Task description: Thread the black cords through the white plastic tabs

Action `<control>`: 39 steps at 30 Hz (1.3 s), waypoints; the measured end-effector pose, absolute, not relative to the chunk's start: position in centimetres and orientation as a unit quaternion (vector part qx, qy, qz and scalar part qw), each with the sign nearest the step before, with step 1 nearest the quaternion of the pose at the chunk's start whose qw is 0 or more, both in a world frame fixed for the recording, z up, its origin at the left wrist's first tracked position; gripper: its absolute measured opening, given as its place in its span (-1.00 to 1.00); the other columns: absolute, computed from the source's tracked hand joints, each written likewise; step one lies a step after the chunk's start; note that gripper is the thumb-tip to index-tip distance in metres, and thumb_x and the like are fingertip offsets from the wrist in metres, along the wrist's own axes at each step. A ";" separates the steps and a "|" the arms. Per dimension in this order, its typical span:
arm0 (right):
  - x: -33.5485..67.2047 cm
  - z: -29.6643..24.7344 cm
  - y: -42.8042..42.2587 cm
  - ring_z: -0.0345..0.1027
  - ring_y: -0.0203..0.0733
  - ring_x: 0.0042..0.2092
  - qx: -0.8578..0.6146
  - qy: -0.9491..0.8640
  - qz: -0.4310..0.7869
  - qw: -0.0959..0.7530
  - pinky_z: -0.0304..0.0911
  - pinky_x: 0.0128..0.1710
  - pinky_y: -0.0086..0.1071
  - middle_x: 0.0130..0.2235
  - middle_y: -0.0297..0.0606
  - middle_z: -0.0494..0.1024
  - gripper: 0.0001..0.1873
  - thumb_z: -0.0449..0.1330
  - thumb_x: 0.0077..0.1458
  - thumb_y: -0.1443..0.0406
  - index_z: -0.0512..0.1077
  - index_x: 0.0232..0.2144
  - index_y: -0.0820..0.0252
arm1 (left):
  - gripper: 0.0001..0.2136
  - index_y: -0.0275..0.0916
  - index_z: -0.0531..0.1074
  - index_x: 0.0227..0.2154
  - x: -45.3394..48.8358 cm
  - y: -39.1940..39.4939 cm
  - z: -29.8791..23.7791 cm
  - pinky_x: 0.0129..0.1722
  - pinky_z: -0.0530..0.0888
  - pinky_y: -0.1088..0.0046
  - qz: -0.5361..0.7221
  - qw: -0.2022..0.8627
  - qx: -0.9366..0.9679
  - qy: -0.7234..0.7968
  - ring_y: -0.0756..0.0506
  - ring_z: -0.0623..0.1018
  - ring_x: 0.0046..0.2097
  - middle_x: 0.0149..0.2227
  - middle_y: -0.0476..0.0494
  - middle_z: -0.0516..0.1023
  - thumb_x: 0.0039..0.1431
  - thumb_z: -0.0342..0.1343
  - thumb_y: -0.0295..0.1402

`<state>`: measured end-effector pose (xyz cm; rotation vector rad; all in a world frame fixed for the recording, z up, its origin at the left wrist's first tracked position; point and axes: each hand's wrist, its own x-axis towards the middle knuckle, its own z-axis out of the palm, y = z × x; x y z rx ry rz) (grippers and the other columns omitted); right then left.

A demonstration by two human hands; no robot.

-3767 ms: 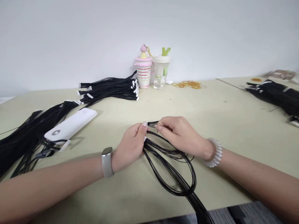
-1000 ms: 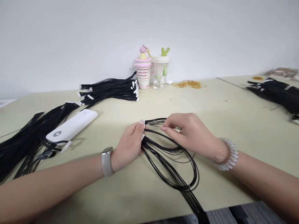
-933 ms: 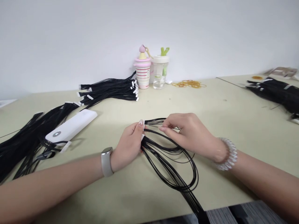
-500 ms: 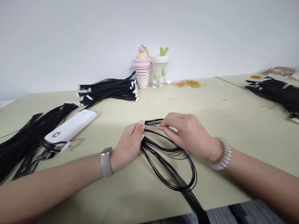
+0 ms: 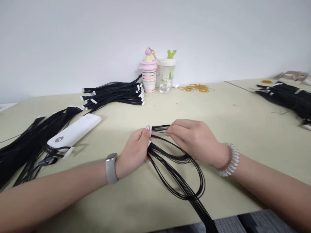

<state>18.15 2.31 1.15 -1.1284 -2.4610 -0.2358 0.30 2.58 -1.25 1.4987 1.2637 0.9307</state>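
Note:
Just left of the middle, my left hand (image 5: 136, 147) is closed on the white connector end (image 5: 149, 142) of a black wire harness. The harness (image 5: 178, 176) fans out in loops to the right, and its tail runs down over the table's front edge. My right hand (image 5: 190, 139) pinches a thin black wire (image 5: 160, 131) a short way right of the connectors. Its other fingers curl in, and some upper wires pass out of sight behind it. Part of the connectors is hidden under my left thumb.
A white power bank (image 5: 75, 132) lies at left beside a pile of black wires (image 5: 36, 142). Behind are another wire bundle (image 5: 111, 94), a pink-lidded cup (image 5: 148, 76), a clear bottle (image 5: 166, 77) and rubber bands (image 5: 196, 87). More dark wires (image 5: 286, 97) lie at far right.
Both hands keep their grip on the harness and stay nearly in place. My right hand has shifted very slightly; the whole view has moved a few pixels.

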 end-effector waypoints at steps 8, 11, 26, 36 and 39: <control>17.2 0.6 2.4 0.18 -0.36 -0.40 -0.396 -0.893 -0.117 0.178 0.06 -0.40 -0.46 -0.45 -0.31 0.35 -0.68 -0.14 0.19 0.26 0.31 -0.48 0.24 | -0.68 -0.26 0.24 -0.54 -0.1 2.8 -1.9 -0.56 0.24 0.56 0.361 0.432 0.671 0.482 0.05 0.25 -0.52 -0.57 0.03 0.25 0.15 -0.20 -0.13; 17.1 0.4 2.6 0.16 -0.35 -0.41 -0.382 -0.901 -0.130 0.159 0.04 -0.40 -0.45 -0.45 -0.34 0.34 -0.74 -0.11 0.17 0.29 0.28 -0.48 0.22 | -0.67 -0.26 0.22 -0.56 -0.1 2.8 -1.8 -0.53 0.23 0.55 0.355 0.425 0.682 0.478 0.05 0.24 -0.51 -0.57 0.03 0.25 0.15 -0.20 -0.13; 18.1 2.8 1.1 -0.12 -0.46 -0.59 -0.357 -0.904 0.206 0.114 -0.09 -0.59 -0.53 -0.65 -0.46 0.09 -0.57 -0.07 0.12 0.12 0.12 -0.67 0.24 | -0.66 -0.25 0.27 -0.50 0.4 2.8 -1.7 -0.71 0.28 0.59 0.389 0.468 0.603 0.516 0.08 0.29 -0.65 -0.62 0.07 0.24 0.09 -0.15 -0.05; 15.3 0.8 0.7 -0.07 -0.43 -0.55 -0.374 -0.899 0.122 0.191 -0.04 -0.50 -0.50 -0.56 -0.44 0.24 -0.85 -0.08 0.06 0.36 0.12 -0.54 0.20 | -0.65 -0.24 0.26 -0.49 0.5 2.9 -1.7 -0.69 0.28 0.59 0.369 0.462 0.620 0.516 0.06 0.31 -0.64 -0.61 0.05 0.27 0.11 -0.19 -0.05; 15.3 0.7 0.5 -0.01 -0.41 -0.54 -0.386 -0.904 0.077 0.169 -0.03 -0.49 -0.48 -0.54 -0.39 0.29 -0.86 -0.12 0.07 0.34 0.13 -0.52 0.20 | -0.65 -0.23 0.26 -0.49 0.5 2.9 -1.6 -0.70 0.29 0.58 0.359 0.465 0.623 0.517 0.06 0.31 -0.65 -0.64 0.06 0.26 0.11 -0.20 -0.04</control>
